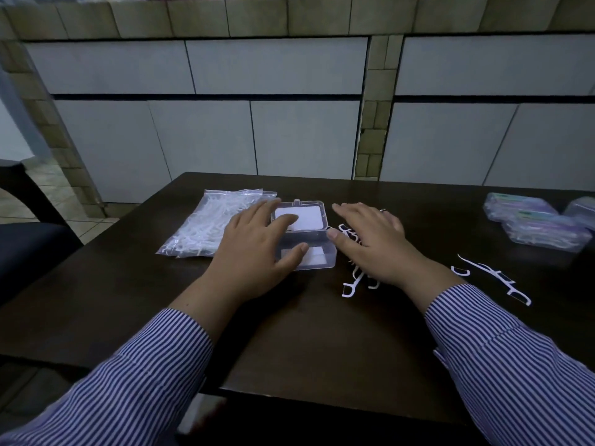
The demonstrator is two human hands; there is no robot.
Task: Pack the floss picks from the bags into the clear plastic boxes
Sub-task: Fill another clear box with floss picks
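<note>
Here, a dark, smooth wooden bench [289,333] carries everything. Near its middle sits a small clear plastic box [302,236], rectangular with rounded corners, hard and glossy, with white rectangular patches showing through the top and the near side; a small tab sticks up at its far edge.

The left hand [254,249] lies palm down over the box's left part. Its fingers [286,220] are straight and slightly spread, the tips resting on the lid, the thumb against the near wall. No curl round the box.

The right hand [370,243] lies flat just right of the box, fingers extended and a little apart, thumb tip close to the box's right corner; contact with the box cannot be told. It covers a small heap of loose floss picks [352,281], thin white plastic with a forked head and a curved pointed handle, some poking out below the palm.

More loose picks [495,278] lie apart to the right.

Left of the box, touching the left hand's edge, a crinkled clear bag [206,223] holds a dense bundle of white picks.

At the far right edge, filled boxes [534,226] sit stacked, clear with a bluish-purple tint.

Both sleeves [145,375] are cloth with fine blue-and-white stripes.
</note>
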